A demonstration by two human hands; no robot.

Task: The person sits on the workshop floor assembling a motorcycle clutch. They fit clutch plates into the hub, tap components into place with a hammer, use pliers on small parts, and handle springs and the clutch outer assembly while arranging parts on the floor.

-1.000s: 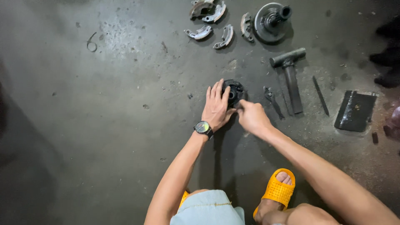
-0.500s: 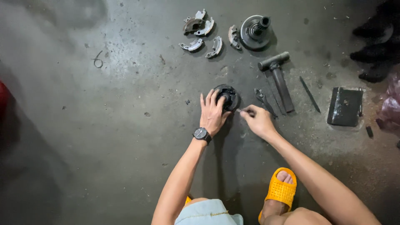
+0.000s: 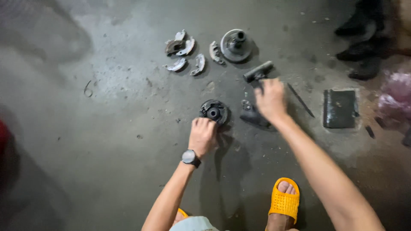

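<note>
Far left of centre lay curved shoes and a hub. The left hand rested clenched just near of the round dark plate, apparently touching it. The right hand covered the hammer; its grip could not be told. A flat dark pad lay right.

A grey, stained concrete floor is seen from above. A round black metal part is laid on it near the middle. Farther off, several curved metal shoes are scattered beside a round hub with a shaft. A hammer, a thin rod and a flat dark plate are laid to the right. A small wire ring is left well apart on the left.
</note>
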